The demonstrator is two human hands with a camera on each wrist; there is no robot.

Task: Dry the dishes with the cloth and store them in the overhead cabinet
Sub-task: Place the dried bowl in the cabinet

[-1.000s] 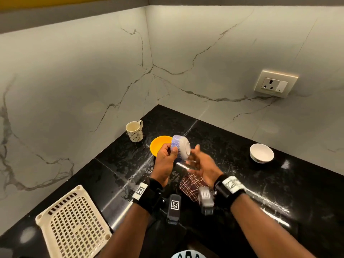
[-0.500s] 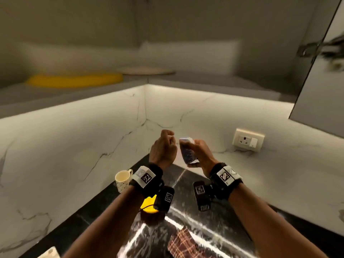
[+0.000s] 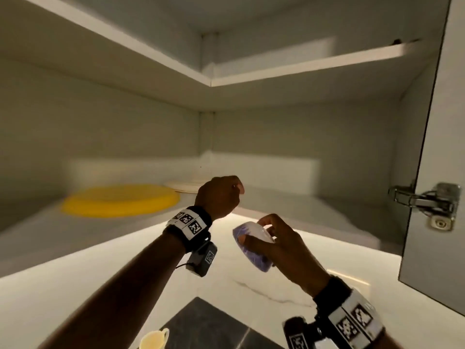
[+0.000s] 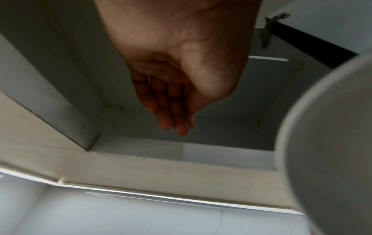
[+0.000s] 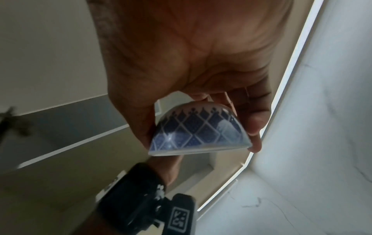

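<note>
Right hand (image 3: 276, 244): bowl (image 3: 251, 244) is grasped by its rim, tilted, below the cabinet shelf (image 3: 289, 212).
Left hand (image 3: 220, 196): loosely curled, nothing held.
Shelf: yellow plate (image 3: 120, 200) near left edge.

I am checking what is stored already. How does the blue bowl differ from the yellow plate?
The blue bowl is held in the right hand, outside the cabinet; the yellow plate lies on the lower shelf. The bowl is tilted on its side; the plate lies flat. The bowl is deep, with a blue diamond pattern; the plate is shallow, wider and plain yellow. Both are round dishes.
</note>
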